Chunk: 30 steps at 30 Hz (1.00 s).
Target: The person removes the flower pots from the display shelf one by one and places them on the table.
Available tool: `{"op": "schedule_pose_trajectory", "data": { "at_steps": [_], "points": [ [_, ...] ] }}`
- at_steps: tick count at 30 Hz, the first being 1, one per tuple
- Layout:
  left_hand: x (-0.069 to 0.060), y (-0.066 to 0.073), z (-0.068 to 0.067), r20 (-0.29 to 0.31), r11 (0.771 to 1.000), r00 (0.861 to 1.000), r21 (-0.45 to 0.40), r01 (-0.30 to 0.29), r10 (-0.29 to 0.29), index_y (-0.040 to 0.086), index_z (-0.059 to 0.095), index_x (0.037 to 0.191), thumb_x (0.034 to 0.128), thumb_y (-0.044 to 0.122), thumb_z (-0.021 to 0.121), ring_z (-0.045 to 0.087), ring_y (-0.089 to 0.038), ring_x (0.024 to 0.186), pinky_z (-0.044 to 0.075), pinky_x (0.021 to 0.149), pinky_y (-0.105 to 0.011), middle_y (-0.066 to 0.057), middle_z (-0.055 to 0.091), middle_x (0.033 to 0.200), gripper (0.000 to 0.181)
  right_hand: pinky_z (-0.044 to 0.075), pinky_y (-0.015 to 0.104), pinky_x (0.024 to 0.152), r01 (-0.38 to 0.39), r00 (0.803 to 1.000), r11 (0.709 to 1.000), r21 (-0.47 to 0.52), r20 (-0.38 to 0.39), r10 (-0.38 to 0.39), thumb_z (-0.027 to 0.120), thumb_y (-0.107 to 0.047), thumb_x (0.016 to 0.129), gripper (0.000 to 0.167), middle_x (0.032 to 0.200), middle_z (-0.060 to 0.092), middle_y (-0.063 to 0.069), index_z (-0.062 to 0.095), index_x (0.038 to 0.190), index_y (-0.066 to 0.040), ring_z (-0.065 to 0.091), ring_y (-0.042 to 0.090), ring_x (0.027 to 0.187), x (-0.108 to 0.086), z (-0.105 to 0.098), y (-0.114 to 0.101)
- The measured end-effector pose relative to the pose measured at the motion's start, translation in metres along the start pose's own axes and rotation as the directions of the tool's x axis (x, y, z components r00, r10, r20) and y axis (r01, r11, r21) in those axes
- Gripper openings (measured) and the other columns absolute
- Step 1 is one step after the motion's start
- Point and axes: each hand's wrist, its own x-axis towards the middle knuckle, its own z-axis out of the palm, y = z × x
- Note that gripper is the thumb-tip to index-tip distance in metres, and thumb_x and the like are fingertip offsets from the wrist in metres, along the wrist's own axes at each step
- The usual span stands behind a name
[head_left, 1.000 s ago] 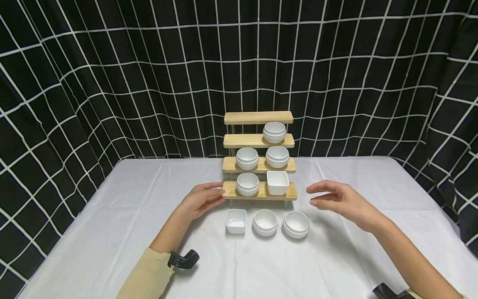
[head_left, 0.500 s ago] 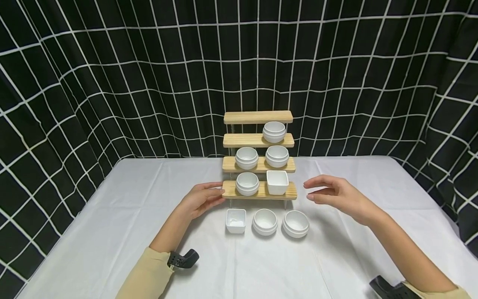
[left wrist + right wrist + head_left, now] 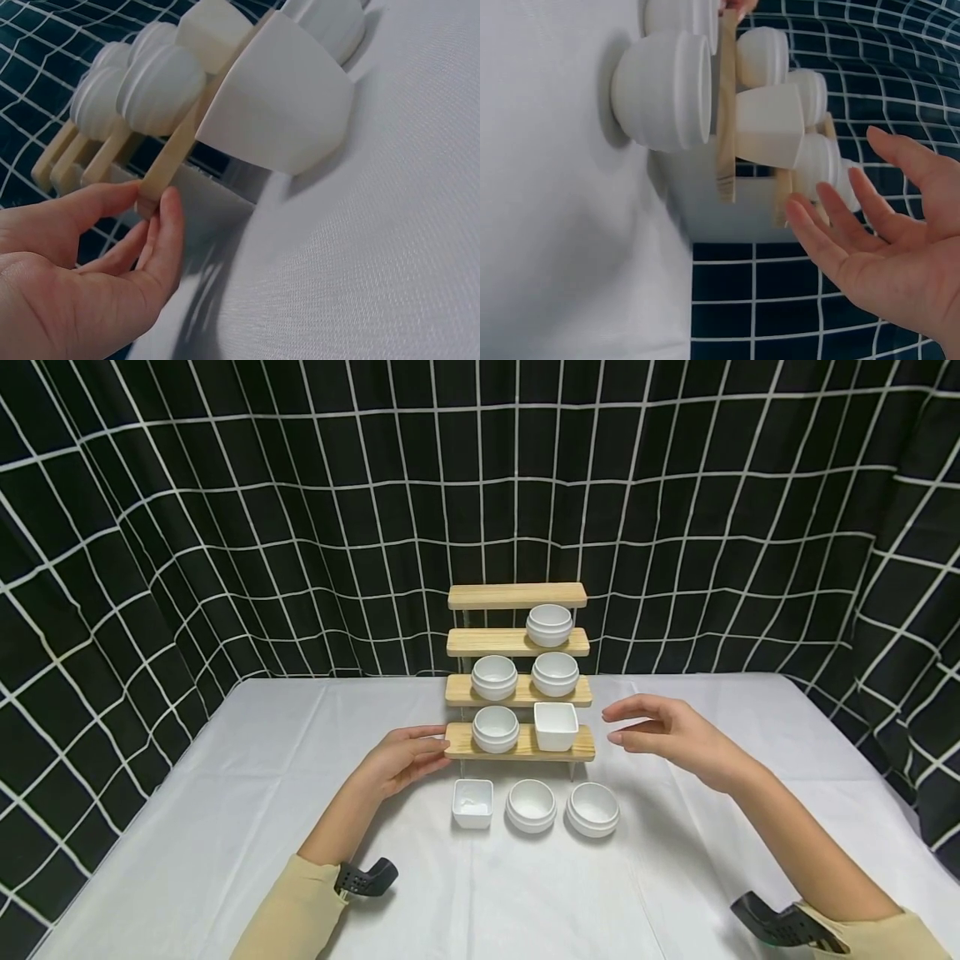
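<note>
My left hand (image 3: 405, 758) pinches the left end of the lowest wooden step of a tiered display stand (image 3: 459, 742); the left wrist view shows thumb and fingers on either side of the board (image 3: 166, 166). To the right of the stand, my right hand (image 3: 671, 735) hovers with fingers apart and nothing in it. On the lowest step are a round white bowl (image 3: 495, 729) and a square white bowl (image 3: 556, 727). Two round bowls sit on the second step, and another round bowl (image 3: 549, 625) on the third. The top step (image 3: 517, 596) bears nothing.
In front of the stand, a small square bowl (image 3: 472, 804) and two round bowls (image 3: 531, 807) stand in a row on the white tablecloth (image 3: 555, 893). A black curtain with white grid lines (image 3: 360, 527) hangs behind and at both sides.
My right hand has moved slightly left and away from me, closer to the stand. The left hand keeps its pinch on the step, and the bowls stay in place.
</note>
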Motion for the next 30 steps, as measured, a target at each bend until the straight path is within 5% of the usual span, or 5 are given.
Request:
{"op": "schedule_pose_trajectory", "data": {
  "at_steps": [6, 14, 30],
  "points": [
    [-0.001, 0.001, 0.001, 0.001, 1.0, 1.0, 0.003, -0.001, 0.001, -0.013, 0.045, 0.152, 0.1022, -0.008, 0.058, 0.072, -0.012, 0.087, 0.066, 0.088, -0.022, -0.02, 0.064, 0.121, 0.051, 0.063, 0.023, 0.093, 0.011, 1.0, 1.0, 0.002, -0.008, -0.011, 0.068, -0.013, 0.103, 0.044, 0.142, 0.058, 0.028, 0.057, 0.14, 0.009, 0.069, 0.001, 0.108, 0.007, -0.004, -0.006],
    [0.002, 0.0, 0.0, -0.003, 1.0, 1.0, 0.002, -0.002, 0.002, -0.013, 0.045, 0.152, 0.102, -0.007, 0.06, 0.072, -0.01, 0.082, 0.067, 0.084, -0.021, -0.016, 0.066, 0.114, 0.052, 0.064, 0.026, 0.095, -0.005, 1.0, 0.999, -0.036, -0.017, 0.004, 0.068, -0.015, 0.104, 0.046, 0.143, 0.058, 0.027, 0.056, 0.142, 0.008, 0.069, 0.019, 0.117, 0.019, -0.01, -0.012],
    [0.002, -0.001, -0.001, 0.0, 1.0, 1.0, -0.011, 0.002, -0.002, -0.012, 0.045, 0.152, 0.1025, -0.009, 0.059, 0.073, -0.01, 0.079, 0.067, 0.081, -0.02, -0.013, 0.066, 0.106, 0.052, 0.062, 0.019, 0.091, -0.008, 0.999, 0.999, -0.043, -0.046, 0.006, 0.067, -0.015, 0.104, 0.048, 0.145, 0.056, 0.028, 0.054, 0.143, 0.009, 0.066, 0.004, 0.106, 0.043, -0.018, -0.028]
  ]
}}
